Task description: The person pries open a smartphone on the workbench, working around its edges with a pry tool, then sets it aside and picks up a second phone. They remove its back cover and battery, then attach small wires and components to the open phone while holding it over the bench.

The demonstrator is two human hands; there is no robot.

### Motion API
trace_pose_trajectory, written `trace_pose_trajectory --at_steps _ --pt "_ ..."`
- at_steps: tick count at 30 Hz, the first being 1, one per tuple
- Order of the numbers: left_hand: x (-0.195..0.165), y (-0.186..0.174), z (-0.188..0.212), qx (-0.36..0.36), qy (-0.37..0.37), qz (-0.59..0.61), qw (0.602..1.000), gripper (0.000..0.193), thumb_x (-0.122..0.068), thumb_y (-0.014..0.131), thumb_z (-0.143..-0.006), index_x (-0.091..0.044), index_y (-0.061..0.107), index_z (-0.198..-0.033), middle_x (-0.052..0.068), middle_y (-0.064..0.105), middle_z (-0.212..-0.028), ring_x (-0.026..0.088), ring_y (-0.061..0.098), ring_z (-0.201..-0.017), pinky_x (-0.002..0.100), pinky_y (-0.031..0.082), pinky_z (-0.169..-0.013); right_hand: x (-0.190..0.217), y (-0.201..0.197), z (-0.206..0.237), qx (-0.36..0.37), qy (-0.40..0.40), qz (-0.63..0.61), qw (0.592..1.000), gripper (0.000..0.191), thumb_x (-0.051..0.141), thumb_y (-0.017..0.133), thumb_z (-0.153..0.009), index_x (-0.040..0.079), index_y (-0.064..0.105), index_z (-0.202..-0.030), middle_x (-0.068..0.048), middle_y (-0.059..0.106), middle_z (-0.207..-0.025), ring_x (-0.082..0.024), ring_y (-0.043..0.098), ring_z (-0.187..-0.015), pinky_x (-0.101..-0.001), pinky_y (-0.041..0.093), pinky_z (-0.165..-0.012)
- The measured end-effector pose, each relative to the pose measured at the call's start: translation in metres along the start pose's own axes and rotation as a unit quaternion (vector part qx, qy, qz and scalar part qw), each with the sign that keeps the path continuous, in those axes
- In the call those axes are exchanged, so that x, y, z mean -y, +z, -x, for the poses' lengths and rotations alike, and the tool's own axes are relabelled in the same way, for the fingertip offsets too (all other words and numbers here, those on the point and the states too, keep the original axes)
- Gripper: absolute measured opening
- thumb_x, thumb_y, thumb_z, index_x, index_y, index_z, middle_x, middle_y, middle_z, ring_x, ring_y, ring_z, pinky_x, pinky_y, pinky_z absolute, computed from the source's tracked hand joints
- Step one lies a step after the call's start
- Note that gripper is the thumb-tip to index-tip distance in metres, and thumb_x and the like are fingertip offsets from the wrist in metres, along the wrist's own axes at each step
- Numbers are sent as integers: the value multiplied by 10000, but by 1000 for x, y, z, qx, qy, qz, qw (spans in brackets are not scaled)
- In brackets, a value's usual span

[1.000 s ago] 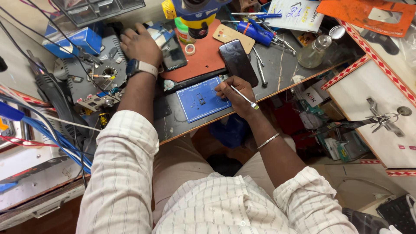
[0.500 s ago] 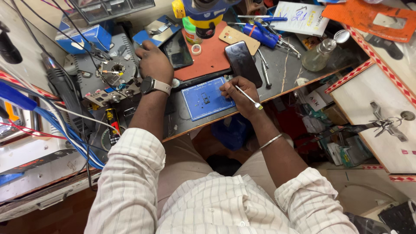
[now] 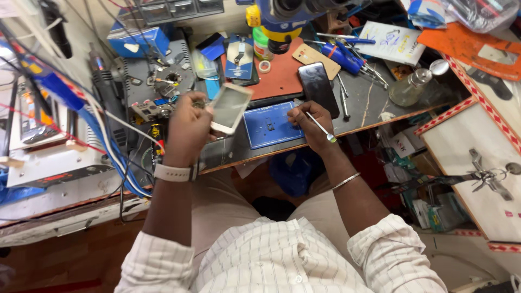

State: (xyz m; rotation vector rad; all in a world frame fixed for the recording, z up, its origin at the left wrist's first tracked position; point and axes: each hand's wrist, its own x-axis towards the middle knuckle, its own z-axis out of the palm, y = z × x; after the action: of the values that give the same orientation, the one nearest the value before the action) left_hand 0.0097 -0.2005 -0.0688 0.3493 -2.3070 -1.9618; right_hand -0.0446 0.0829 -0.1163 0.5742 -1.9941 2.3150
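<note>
My left hand (image 3: 187, 127) has lifted the white phone (image 3: 230, 108), gripping it tilted, left of the blue mat (image 3: 271, 123); my right hand (image 3: 310, 123) pinches the tool (image 3: 320, 127).

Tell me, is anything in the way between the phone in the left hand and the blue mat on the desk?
Nothing visible is. The left hand holds the white phone up just left of the blue mat, with only open air between them. The right hand, holding a thin metal tool, rests at the mat's right edge.

Striped shirt, white watch band (image 3: 172, 172), bangle (image 3: 346, 180)
</note>
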Motion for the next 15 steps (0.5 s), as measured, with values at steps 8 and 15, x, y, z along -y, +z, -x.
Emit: trace_pose_trajectory --at_steps 8,15 --pt "83 49 41 387 -162 567 709 355 -18 562 -1083 9 514 -1433 112 675 -1014 161 670 -777 257 577 -670 -1 45 15 17 -64 -119 991 490 248 855 -883 34 613 -1251 -40 679 -1155 -106 659 -1057 -266 551 -958" --pt "66 50 40 454 -172 533 693 731 -656 404 -962 -89 501 -1413 205 689 -1204 323 745 -978 434 641 -827 2 56 23 -10 59 -70 996 459 161 835 -833 31 614 -1214 -74 685 -1062 -158 681 -921 -308 594 -795"
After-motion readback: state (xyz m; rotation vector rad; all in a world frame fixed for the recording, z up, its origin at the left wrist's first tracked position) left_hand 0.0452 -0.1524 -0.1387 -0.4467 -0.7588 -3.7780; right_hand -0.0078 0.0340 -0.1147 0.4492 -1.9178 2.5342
